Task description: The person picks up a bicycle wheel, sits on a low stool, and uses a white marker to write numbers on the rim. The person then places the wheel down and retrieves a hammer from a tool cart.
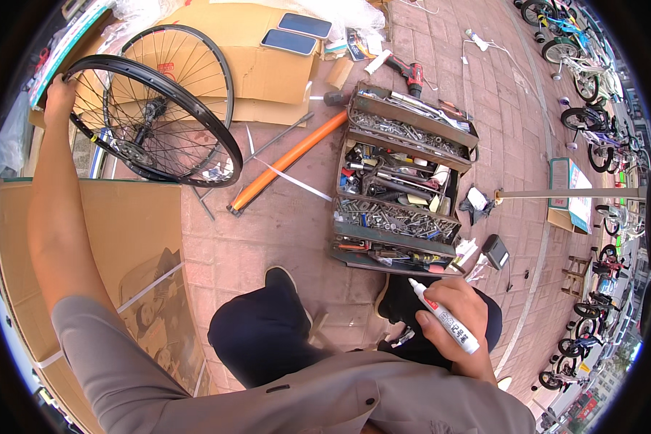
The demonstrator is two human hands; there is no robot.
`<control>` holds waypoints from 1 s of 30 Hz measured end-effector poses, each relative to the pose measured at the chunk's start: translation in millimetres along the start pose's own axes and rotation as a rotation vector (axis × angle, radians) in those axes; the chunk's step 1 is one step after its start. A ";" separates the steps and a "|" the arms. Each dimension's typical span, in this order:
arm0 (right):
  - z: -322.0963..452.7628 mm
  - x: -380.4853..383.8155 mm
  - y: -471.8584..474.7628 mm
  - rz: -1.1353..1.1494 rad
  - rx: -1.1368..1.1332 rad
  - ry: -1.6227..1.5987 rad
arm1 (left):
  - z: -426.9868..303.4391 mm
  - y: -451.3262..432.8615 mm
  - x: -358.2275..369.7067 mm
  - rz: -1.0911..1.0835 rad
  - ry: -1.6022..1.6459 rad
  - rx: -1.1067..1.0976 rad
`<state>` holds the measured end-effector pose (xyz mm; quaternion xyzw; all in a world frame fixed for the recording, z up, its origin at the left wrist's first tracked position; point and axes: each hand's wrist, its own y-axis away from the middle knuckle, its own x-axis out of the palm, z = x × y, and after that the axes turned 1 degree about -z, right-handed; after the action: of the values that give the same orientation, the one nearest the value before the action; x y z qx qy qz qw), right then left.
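Observation:
My left hand (59,100) reaches far out to the left and grips the left edge of a black-rimmed bicycle wheel (165,87), its fingers partly hidden by the rim. The wheel stands tilted, with dark spokes and a hub with a sprocket cluster. Behind it is a second bicycle wheel (229,76), overlapped by the first. In my right hand (461,309), above my right knee, is a white marker pen (449,320) bearing printed writing. Its tapered end points up and left, toward the toolbox.
An opened metal cantilever toolbox (401,238) holds tools and loose fasteners. Beside it lie an orange tube (290,160) and a cordless drill (412,76). Two phones (288,42) rest on flattened cardboard (266,76). A large strapped carton (135,217) stands left; small bicycles (586,87) line the right.

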<state>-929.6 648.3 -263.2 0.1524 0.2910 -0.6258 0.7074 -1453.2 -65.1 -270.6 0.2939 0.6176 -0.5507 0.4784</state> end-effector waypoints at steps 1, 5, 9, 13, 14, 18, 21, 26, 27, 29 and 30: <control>0.4 0.1 2.4 -0.014 0.016 0.001 | 8.1 -0.5 11.8 -0.038 0.043 -0.041; 2.9 -4.4 12.8 -0.087 0.111 -0.116 | -1.1 27.1 31.8 0.022 -0.078 -0.027; 6.1 -5.2 21.7 -0.199 0.129 -0.211 | -56.4 152.8 11.4 0.078 0.081 0.102; 9.2 -5.5 33.2 -0.192 0.030 -0.171 | -109.2 326.7 -34.5 0.263 0.405 0.139; 9.6 -6.6 36.5 -0.195 0.013 -0.183 | -117.0 368.4 -48.0 0.289 0.473 0.125; 15.7 -9.8 54.2 -0.254 0.024 -0.253 | -124.8 483.3 -95.0 0.516 0.852 0.001; 15.7 -10.5 64.7 -0.307 0.017 -0.328 | -119.9 527.6 -116.8 0.653 1.023 -0.094; 8.0 -23.0 91.4 -0.289 0.102 -0.738 | -138.3 563.7 -141.9 0.850 1.080 0.020; 4.8 -25.9 93.7 -0.320 0.082 -0.803 | -142.3 564.4 -152.3 0.840 1.007 0.017; -0.2 -32.5 100.9 -0.344 0.068 -0.973 | -158.5 560.1 -176.9 0.745 0.909 0.123; -2.1 -34.6 105.1 -0.358 0.049 -1.066 | -166.7 560.4 -192.7 0.666 0.877 0.220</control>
<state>-829.3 695.0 -259.6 -0.2204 -0.1003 -0.7331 0.6355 -927.8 250.4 -328.8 0.7228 0.5714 -0.2575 0.2912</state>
